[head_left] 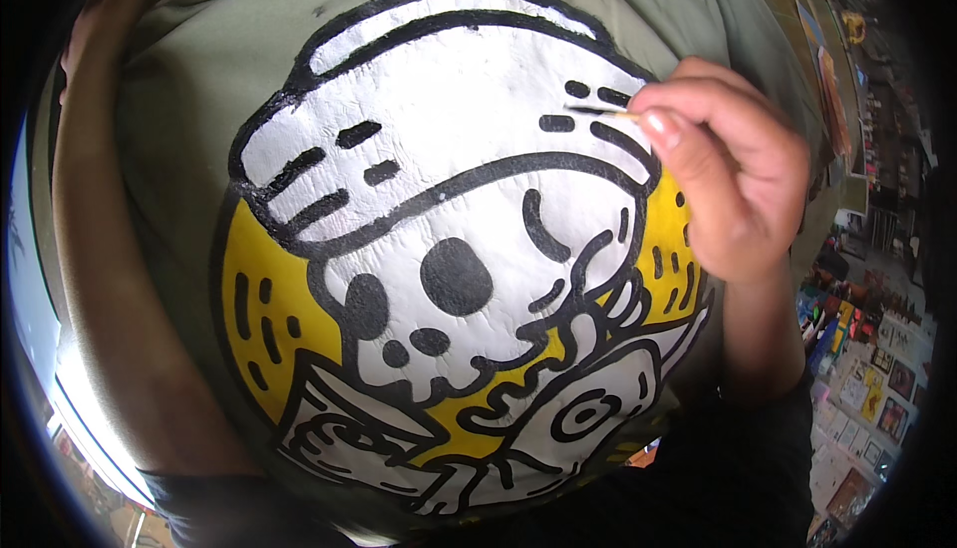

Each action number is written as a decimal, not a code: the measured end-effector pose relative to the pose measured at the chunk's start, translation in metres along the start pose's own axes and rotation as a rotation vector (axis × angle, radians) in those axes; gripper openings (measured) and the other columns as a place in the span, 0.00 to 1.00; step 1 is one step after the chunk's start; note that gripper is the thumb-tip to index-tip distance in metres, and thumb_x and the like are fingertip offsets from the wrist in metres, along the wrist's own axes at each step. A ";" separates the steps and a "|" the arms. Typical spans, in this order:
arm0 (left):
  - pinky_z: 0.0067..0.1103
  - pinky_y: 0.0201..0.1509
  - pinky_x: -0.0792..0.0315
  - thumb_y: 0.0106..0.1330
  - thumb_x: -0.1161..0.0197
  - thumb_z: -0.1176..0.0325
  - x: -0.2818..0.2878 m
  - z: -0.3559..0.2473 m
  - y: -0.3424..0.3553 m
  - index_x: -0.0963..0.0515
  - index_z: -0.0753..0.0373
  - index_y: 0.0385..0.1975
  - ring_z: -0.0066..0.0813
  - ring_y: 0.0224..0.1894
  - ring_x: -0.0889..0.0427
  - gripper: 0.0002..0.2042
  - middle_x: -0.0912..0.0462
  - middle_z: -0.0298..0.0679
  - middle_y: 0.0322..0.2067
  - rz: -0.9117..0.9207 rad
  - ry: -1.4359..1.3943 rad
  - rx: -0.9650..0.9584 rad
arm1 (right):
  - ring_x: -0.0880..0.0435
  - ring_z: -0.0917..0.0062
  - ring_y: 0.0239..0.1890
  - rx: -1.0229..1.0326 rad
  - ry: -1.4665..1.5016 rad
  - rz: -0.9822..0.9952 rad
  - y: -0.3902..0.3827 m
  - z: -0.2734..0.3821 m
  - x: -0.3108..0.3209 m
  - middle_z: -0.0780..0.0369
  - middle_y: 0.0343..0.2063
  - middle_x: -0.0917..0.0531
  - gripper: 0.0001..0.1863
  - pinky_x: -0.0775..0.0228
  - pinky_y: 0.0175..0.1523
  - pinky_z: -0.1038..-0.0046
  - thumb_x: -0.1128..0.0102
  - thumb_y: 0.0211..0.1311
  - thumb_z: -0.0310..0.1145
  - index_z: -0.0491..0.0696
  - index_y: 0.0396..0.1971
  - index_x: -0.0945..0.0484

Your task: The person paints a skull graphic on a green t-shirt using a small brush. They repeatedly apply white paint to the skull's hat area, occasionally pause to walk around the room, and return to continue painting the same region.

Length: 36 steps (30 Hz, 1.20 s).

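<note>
My right hand point(733, 164) pinches a thin paintbrush point(625, 113) between thumb and fingers. Its dark tip lies over the white hat of a painted skull figure point(439, 89), among short black dashes; whether the bristles touch the paint I cannot tell. The figure has thick black outlines and a yellow round background point(261, 304), and it covers the middle of an olive-green cloth point(189, 139), which looks like a garment. Along the cloth's left side runs my left forearm. At the dim upper left edge only part of my left hand point(90, 34) shows, its fingers mostly hidden.
Beyond the cloth at the upper right lies a flat orange-brown piece point(830, 84). Farther down on the right, many small papers and pictures point(877, 388) are spread out, with dark cluttered items above them. A bright, pale surface point(85, 398) borders the lower left.
</note>
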<state>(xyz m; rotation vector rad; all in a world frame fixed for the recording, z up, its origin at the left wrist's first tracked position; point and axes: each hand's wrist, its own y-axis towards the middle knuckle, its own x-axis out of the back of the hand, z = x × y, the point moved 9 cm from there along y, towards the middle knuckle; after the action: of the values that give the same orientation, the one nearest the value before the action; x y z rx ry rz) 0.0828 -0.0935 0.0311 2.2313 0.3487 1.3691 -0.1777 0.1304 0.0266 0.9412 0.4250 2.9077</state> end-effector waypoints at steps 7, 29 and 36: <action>0.28 0.49 0.34 0.48 0.41 0.41 -0.021 0.024 0.025 0.24 0.61 0.36 0.37 0.46 0.25 0.27 0.22 0.44 0.41 0.099 0.015 0.070 | 0.34 0.84 0.26 -0.182 0.474 -0.166 -0.011 -0.028 0.017 0.58 0.30 0.23 0.11 0.42 0.32 0.81 0.55 0.59 0.21 0.32 0.38 0.27; 0.51 0.61 0.58 0.43 0.52 0.27 -0.038 0.054 0.030 0.31 0.46 0.54 0.44 0.63 0.45 0.40 0.36 0.37 0.59 0.218 0.333 0.400 | 0.30 0.88 0.22 -0.183 0.736 -0.462 -0.017 -0.034 0.034 0.64 0.23 0.22 0.08 0.40 0.27 0.86 0.44 0.55 0.22 0.36 0.34 0.24; 0.52 0.62 0.61 0.42 0.51 0.28 -0.043 0.055 0.032 0.32 0.47 0.54 0.46 0.64 0.48 0.40 0.35 0.39 0.58 0.217 0.310 0.381 | 0.27 0.89 0.23 -0.003 0.310 -0.277 -0.011 -0.009 0.015 0.64 0.21 0.22 0.03 0.39 0.29 0.88 0.44 0.53 0.17 0.35 0.28 0.23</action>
<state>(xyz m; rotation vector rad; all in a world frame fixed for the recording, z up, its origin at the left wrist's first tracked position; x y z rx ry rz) 0.1102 -0.1555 -0.0050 2.4103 0.5239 1.9097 -0.1953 0.1403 0.0246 0.3890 0.5206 2.7939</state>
